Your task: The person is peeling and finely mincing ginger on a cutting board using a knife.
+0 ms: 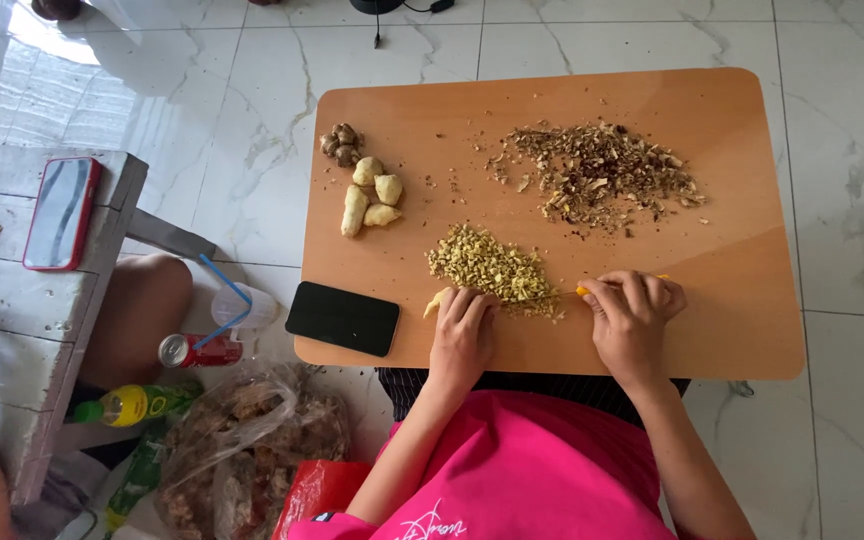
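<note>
Left hand (pixel 462 335) is pressing a pale ginger piece (pixel 436 302) flat near the table's (pixel 732 250) front edge. Right hand (pixel 632 318) is gripping a yellow-handled knife (pixel 584 291), curled tight. Chopped pile (pixel 492 268) is lying between them; phone (pixel 343 318) just left; open board far right.

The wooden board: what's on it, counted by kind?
Peeled ginger pieces beside the phone-free corner: 4
Unpeeled ginger knob cluster: 1
Chopped ginger pile: 1
Brown peel pile: 1
Black phone: 1
Ginger piece under the left hand: 1
Yellow-handled tool in the right hand: 1
Total: 10
</note>
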